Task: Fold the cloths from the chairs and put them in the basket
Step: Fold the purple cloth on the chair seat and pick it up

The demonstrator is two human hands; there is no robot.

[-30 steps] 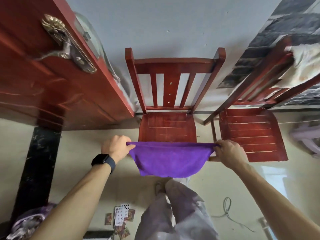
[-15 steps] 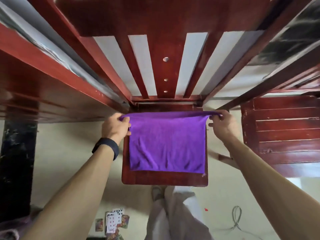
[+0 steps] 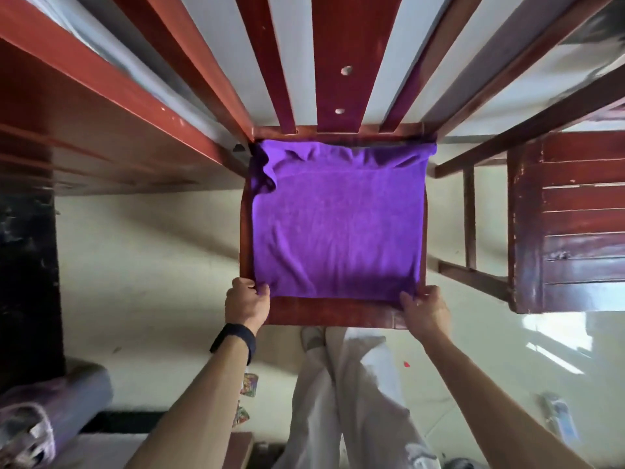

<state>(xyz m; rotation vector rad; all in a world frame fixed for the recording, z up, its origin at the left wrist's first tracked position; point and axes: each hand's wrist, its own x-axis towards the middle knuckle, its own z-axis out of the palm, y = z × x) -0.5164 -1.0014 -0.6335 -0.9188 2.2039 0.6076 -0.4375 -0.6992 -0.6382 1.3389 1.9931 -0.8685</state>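
Observation:
A purple cloth (image 3: 338, 225) lies spread flat over the seat of a red wooden chair (image 3: 331, 313) directly below me. Its far edge is rumpled against the chair's back slats. My left hand (image 3: 247, 301) pinches the cloth's near left corner at the seat's front edge. My right hand (image 3: 424, 308) pinches the near right corner. A black watch is on my left wrist. No basket can be made out clearly.
A second red wooden chair (image 3: 568, 225) stands close on the right. A dark red door (image 3: 84, 130) runs along the left. Playing cards (image 3: 248, 385) lie on the pale floor by my legs. A grey-purple object (image 3: 50, 411) sits at lower left.
The cloth was laid down flat over the seat. Both hands left its far corners and now hold its near corners at the seat's front edge. The camera has moved closer over the chair.

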